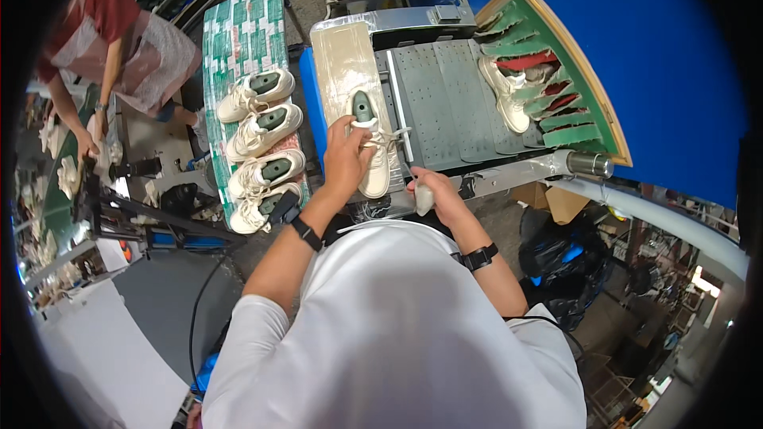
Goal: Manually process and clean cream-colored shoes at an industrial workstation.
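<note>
A cream sneaker (373,167) with a dark green last inside lies on a pale padded work surface (342,56) in front of me. My left hand (346,155) grips it at the laces and upper. Just to the right, my right hand (437,195) is closed around a small pale tool (424,200) near the bench's front edge. Both wrists wear black bands.
Several cream sneakers (262,123) on lasts line a green patterned table (246,24) at the left. Another sneaker (509,99) rests on a green rack (572,71) with slots at the right, beside a grey perforated plate (445,95). Another person (119,40) works at far left.
</note>
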